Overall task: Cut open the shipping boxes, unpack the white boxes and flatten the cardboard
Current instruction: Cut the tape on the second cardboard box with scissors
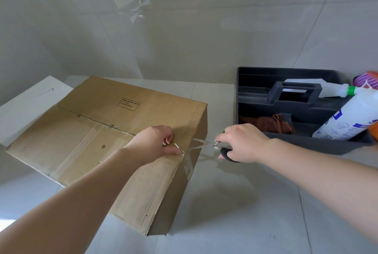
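A brown cardboard shipping box (92,131) lies on the pale tiled floor, its top flaps sealed with clear tape along the centre seam. My left hand (154,142) rests on the box top at the right end of the seam, fingers curled and pinching the tape there. My right hand (243,143) grips black-handled scissors (216,147) just off the box's right edge. Their blades are spread and point left at the taped seam end. A flat white box or sheet (26,102) lies behind the box at the far left.
A dark grey plastic caddy (255,81) with a handle stands at the right, close to my right hand. It contains white spray bottles (345,122), a brown cloth (268,123) and a purple brush. A tiled wall rises behind.
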The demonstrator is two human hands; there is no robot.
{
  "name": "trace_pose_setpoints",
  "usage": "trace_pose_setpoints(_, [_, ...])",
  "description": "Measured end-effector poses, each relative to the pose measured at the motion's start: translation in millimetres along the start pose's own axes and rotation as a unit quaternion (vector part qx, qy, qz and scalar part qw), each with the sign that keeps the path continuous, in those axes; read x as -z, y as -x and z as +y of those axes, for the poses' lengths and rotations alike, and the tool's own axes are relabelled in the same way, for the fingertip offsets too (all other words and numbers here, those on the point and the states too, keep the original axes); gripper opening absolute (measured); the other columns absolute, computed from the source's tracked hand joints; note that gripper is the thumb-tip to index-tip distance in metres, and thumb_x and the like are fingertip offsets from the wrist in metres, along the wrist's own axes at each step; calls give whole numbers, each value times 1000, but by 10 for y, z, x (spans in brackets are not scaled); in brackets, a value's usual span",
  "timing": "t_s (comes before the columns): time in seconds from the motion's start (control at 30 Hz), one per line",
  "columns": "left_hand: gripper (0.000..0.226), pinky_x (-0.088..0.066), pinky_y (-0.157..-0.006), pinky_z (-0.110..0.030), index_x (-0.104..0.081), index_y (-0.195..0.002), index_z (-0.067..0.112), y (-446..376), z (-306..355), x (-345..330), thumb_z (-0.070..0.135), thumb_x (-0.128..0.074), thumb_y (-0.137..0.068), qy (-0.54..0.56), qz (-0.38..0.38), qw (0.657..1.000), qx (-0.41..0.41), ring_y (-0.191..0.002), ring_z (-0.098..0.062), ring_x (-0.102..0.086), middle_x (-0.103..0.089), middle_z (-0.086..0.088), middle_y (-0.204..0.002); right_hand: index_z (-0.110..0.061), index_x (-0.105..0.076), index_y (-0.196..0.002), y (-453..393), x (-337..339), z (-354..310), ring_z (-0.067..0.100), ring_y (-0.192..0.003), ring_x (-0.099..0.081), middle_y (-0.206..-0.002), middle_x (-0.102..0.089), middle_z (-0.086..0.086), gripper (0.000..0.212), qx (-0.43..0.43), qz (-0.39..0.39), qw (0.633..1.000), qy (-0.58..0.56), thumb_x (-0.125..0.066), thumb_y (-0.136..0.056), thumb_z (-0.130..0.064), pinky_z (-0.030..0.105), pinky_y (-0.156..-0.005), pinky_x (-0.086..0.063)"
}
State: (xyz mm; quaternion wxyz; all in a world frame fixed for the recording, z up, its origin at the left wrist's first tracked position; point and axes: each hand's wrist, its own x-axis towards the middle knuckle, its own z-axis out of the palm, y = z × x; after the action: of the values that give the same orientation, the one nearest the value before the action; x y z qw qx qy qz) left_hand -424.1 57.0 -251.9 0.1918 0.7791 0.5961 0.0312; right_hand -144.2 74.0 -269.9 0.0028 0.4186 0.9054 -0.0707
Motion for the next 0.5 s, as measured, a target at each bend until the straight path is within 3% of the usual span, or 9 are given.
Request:
trace_pose_setpoints(0.17, [40,-43,-62,-25,-44,-69,28,-1,-14,15,52,-77,-70,24,11,1000,8,-68,-9,-50,-53,10,-76,-30,-61,-117,-110,98,94,24,-92,-56,-85,-48,-2,33,41,2,998,47,-55,-87,-43,29,-64,-35])
trace_pose_setpoints(0.33, [42,-40,-60,-20,-48,-79,27,-26,47,53,56,-77,-67,8,-20,1000,6,-71,-4,-50,-54,12,-81,-34,-61,-117,-78,-11,137,17,-80,-50,-72,-37,-13,42,27,-3,1000,-13,-60,-81,-56,26,-63,-31])
trace_pose_setpoints(0.43, [32,-41,-60,-23,-51,-77,27,-93,91,172,49,-74,-74,-20,-59,997,35,-74,-9,-54,-58,11,-83,-37,-64,-114,-71,-62,153,10,-70,-45,-71,-46,-13,47,-4,-6,997,-83,-67,-74,-61,23,-56,-28])
trace_pose_setpoints(0.5, [22,-48,-71,-29,-52,-78,27,-108,109,261,40,-69,-81,-51,-81,994,61,-84,-16,-57,-61,5,-90,-37,-65,-111,-60,-90,149,5,-69,-48,-73,-52,-11,46,-19,-20,992,-124,-69,-72,-62,21,-55,-29])
